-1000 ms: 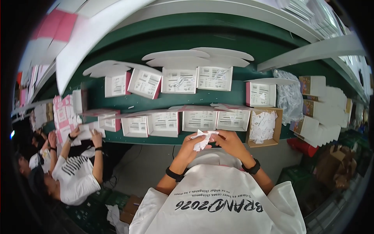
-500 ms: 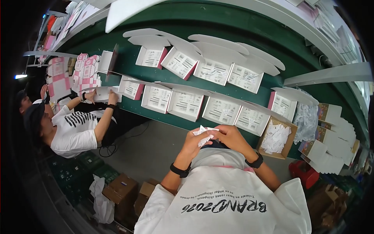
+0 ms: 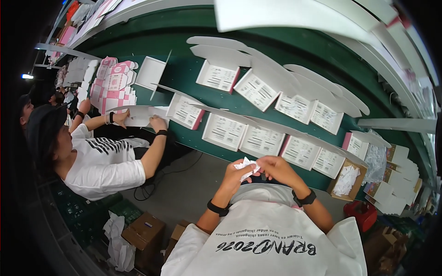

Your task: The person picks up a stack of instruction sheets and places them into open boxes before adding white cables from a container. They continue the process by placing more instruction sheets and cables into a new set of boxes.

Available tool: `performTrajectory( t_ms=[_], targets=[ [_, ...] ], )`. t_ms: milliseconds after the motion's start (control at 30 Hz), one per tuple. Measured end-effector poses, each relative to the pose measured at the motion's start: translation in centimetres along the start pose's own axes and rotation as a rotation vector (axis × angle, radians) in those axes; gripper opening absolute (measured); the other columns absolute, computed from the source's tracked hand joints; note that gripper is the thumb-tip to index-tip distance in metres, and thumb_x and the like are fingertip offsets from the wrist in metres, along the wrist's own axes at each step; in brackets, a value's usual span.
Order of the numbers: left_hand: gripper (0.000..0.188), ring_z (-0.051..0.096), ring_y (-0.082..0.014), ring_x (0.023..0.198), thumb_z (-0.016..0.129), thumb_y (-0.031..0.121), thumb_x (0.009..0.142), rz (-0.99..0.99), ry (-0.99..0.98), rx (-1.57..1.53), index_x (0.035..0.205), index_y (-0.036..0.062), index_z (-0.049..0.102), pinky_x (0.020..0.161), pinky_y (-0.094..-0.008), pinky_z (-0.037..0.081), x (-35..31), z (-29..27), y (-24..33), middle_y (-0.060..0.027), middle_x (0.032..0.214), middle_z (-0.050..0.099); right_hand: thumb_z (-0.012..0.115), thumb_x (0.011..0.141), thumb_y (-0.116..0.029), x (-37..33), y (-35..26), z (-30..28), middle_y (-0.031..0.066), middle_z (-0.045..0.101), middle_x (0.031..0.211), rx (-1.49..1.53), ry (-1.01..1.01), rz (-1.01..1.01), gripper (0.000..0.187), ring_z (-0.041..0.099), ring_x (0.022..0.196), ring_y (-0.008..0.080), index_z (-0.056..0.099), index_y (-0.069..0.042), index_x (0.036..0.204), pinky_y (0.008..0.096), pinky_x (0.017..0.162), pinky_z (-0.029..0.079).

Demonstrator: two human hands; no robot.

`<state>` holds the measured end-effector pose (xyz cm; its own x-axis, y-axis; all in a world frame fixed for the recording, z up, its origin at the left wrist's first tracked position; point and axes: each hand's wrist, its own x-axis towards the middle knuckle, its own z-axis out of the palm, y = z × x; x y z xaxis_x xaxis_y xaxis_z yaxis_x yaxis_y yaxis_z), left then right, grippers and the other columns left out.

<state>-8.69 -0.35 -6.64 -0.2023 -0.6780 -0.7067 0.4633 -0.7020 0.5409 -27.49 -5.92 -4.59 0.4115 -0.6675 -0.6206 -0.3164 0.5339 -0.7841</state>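
Close to my waist, my left hand (image 3: 232,178) grips a small bunch of white paper slips (image 3: 245,164). My right hand (image 3: 279,170) is beside it, fingers curled and pinched at the bunch's right edge; whether a slip is between them is hidden. Beyond my hands, a near row of open white boxes (image 3: 224,130) with pink sides lines the green table's edge, printed sheets inside. A second row of open boxes (image 3: 218,76) stands farther back, some with clear plastic on the sheets. To my right, a brown carton (image 3: 360,187) holds many loose white slips (image 3: 346,180).
Clear plastic bags (image 3: 376,162) and flat white cartons (image 3: 397,184) lie at the right, above a red stool (image 3: 361,215). A grey shelf post (image 3: 398,124) crosses there. At left a co-worker (image 3: 108,158) handles a white box beside pink-and-white flat cartons (image 3: 113,82). Brown boxes (image 3: 143,230) stand below.
My right hand has drawn slightly away from my left, which still grips the slips. The view has swung left, so the boxes and co-worker appear farther right.
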Motion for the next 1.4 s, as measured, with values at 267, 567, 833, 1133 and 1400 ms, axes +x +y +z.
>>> performTrajectory(
  t_ms=[267, 567, 833, 1133, 1400],
  targets=[
    [0.021, 0.07, -0.0227, 0.081, 0.064, 0.012, 0.087, 0.024, 0.09, -0.203, 0.103, -0.0015, 0.06, 0.05, -0.0225, 0.048, -1.7, -7.1, 6.0, -0.0158, 0.097, 0.068, 0.061, 0.091, -0.025, 8.4, -1.3, 6.4, 0.004, 0.065, 0.072, 0.121, 0.021, -0.054, 0.029, 0.057, 0.061, 0.0094, 0.064, 0.003, 0.098, 0.0245, 0.054, 0.045],
    [0.023, 0.069, -0.0216, 0.078, 0.06, 0.009, 0.089, 0.067, 0.034, 0.005, 0.107, -0.0045, 0.058, 0.044, -0.0217, 0.044, -1.8, -13.3, 7.6, -0.0205, 0.097, 0.067, 0.06, 0.091, -0.025, 10.7, -6.6, 12.9, 0.0047, 0.062, 0.069, -0.082, -0.191, -0.239, 0.028, 0.053, 0.056, 0.0092, 0.065, 0.003, 0.095, 0.0273, 0.051, 0.043],
    [0.018, 0.067, -0.0185, 0.066, 0.06, 0.009, 0.09, 0.137, 0.247, -0.252, 0.103, -0.0026, 0.058, 0.041, -0.0206, 0.042, -3.4, -14.8, 9.6, -0.0181, 0.089, 0.067, 0.061, 0.091, -0.028, 17.7, -9.5, 14.8, 0.005, 0.065, 0.069, 0.065, -0.122, -0.118, 0.03, 0.057, 0.059, 0.0104, 0.067, 0.001, 0.093, 0.0276, 0.055, 0.045],
    [0.019, 0.065, -0.0172, 0.063, 0.057, 0.013, 0.093, 0.189, 0.128, -0.185, 0.104, -0.0026, 0.056, 0.041, -0.0208, 0.041, -2.4, -15.9, 11.2, -0.0191, 0.085, 0.066, 0.058, 0.093, -0.024, 12.8, -12.0, 14.5, 0.0028, 0.061, 0.067, -0.08, -0.298, -0.107, 0.026, 0.054, 0.058, 0.0075, 0.066, 0.0, 0.09, 0.0229, 0.052, 0.043],
    [0.02, 0.068, -0.0251, 0.072, 0.053, 0.012, 0.094, 0.127, 0.053, -0.374, 0.105, -0.0046, 0.055, 0.046, -0.0249, 0.048, -3.1, -9.2, 16.2, -0.0237, 0.095, 0.065, 0.057, 0.093, -0.017, 13.3, -18.6, 7.2, 0.0048, 0.064, 0.077, 0.159, 0.076, -0.253, 0.019, 0.057, 0.06, 0.0078, 0.064, -0.002, 0.102, 0.0222, 0.052, 0.046]
  ],
)
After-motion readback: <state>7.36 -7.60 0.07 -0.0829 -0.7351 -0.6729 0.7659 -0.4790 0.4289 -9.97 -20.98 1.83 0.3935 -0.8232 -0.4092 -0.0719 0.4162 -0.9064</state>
